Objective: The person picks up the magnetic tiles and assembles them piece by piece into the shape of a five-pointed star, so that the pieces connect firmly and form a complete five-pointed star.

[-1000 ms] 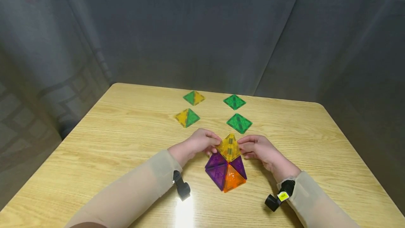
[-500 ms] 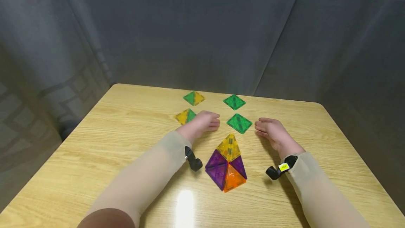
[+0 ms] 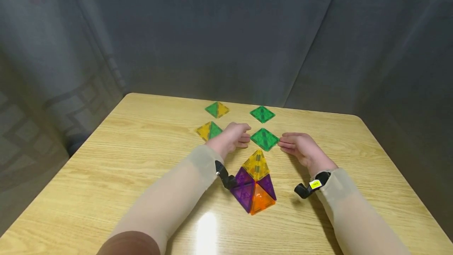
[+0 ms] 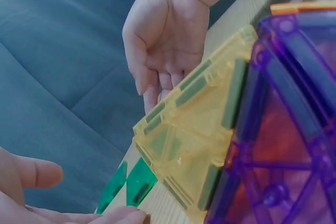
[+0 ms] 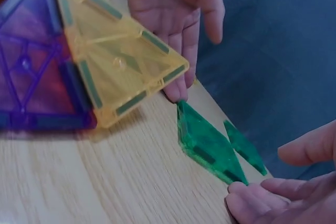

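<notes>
Two green magnetic tiles (image 3: 264, 139) joined as a diamond lie between my hands. My left hand (image 3: 233, 137) meets its left corner with straight fingers, thumb apart. At the opposite corner, the extended fingertips of my right hand (image 3: 299, 146) touch the edge, as the right wrist view also shows for the green diamond (image 5: 210, 145). Just nearer stands a structure of magnetic tiles: yellow triangles (image 3: 256, 164) on top, purple triangles (image 3: 244, 196) and an orange triangle (image 3: 262, 200) below. My left wrist camera overlaps its purple side in the head view.
Behind lies another green diamond (image 3: 262, 114). A green-and-yellow diamond (image 3: 217, 109) is at the back left, and a second yellow-and-green diamond (image 3: 205, 130) sits partly behind my left hand. A dark curtain (image 3: 226, 38) hangs beyond the wooden table (image 3: 148, 141).
Both hands have left the yellow top of the structure and reached forward to the nearer green diamond. That diamond has shifted slightly left and turned a little.
</notes>
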`<state>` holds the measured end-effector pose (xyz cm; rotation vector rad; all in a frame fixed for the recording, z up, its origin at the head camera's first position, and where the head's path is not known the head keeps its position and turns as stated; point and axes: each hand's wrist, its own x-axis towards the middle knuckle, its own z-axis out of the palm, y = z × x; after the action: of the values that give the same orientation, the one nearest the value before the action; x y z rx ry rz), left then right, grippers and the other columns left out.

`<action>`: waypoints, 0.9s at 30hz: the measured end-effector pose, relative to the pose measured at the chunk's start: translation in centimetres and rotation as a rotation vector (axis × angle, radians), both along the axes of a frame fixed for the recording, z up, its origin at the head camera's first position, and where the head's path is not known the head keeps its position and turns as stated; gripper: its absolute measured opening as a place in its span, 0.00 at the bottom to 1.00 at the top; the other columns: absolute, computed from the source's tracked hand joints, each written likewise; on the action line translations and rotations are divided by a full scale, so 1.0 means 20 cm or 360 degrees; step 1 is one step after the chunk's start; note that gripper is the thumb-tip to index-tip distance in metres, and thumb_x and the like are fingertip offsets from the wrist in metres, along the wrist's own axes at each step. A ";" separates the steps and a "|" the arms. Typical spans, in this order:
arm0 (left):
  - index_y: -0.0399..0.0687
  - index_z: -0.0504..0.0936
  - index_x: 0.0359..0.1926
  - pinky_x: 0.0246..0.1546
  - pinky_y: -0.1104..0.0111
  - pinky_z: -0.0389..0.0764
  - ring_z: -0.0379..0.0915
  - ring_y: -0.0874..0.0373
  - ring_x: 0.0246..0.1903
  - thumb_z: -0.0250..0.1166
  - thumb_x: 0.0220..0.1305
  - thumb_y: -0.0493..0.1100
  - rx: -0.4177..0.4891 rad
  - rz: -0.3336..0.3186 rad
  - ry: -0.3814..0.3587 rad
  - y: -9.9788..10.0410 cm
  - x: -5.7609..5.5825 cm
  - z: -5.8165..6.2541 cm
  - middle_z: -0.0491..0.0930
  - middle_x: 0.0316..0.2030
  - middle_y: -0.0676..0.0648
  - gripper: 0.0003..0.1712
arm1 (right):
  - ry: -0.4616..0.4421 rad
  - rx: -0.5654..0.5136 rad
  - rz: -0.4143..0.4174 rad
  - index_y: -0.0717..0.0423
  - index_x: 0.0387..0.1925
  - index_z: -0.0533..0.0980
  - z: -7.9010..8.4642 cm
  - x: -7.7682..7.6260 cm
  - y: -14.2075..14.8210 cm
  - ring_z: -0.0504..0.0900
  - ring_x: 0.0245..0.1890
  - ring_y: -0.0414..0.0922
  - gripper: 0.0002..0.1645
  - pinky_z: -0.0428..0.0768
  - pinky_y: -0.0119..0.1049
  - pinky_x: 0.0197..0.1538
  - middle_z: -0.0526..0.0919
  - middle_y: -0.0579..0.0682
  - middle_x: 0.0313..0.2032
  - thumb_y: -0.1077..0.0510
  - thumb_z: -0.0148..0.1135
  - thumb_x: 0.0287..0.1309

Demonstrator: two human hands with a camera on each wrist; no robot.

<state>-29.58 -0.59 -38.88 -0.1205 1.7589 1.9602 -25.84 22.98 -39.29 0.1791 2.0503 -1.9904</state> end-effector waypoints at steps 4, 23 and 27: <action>0.32 0.64 0.68 0.54 0.55 0.79 0.74 0.39 0.55 0.55 0.72 0.38 0.0014 0.0101 -0.0056 0.00 0.00 -0.01 0.72 0.58 0.29 0.27 | -0.0018 -0.0066 -0.0040 0.82 0.67 0.53 -0.01 0.00 -0.02 0.82 0.42 0.45 0.29 0.79 0.39 0.56 0.72 0.66 0.53 0.67 0.45 0.72; 0.27 0.79 0.54 0.41 0.66 0.85 0.79 0.56 0.29 0.61 0.66 0.28 0.0003 0.0198 0.0128 -0.04 -0.02 -0.07 0.82 0.35 0.40 0.16 | -0.0022 -0.0109 -0.0181 0.75 0.67 0.61 0.00 -0.01 -0.14 0.84 0.34 0.42 0.28 0.82 0.34 0.50 0.74 0.59 0.46 0.71 0.54 0.68; 0.32 0.82 0.52 0.39 0.69 0.84 0.79 0.55 0.33 0.63 0.66 0.31 0.0073 0.0199 0.0198 -0.08 -0.01 -0.01 0.83 0.37 0.42 0.14 | 0.0057 -0.0257 -0.0155 0.71 0.62 0.69 0.08 0.00 -0.15 0.84 0.36 0.42 0.23 0.80 0.34 0.52 0.78 0.53 0.44 0.69 0.55 0.68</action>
<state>-29.74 -2.14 -39.14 -0.0965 1.8223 2.1376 -25.88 20.02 -37.74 0.2156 1.9242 -2.2220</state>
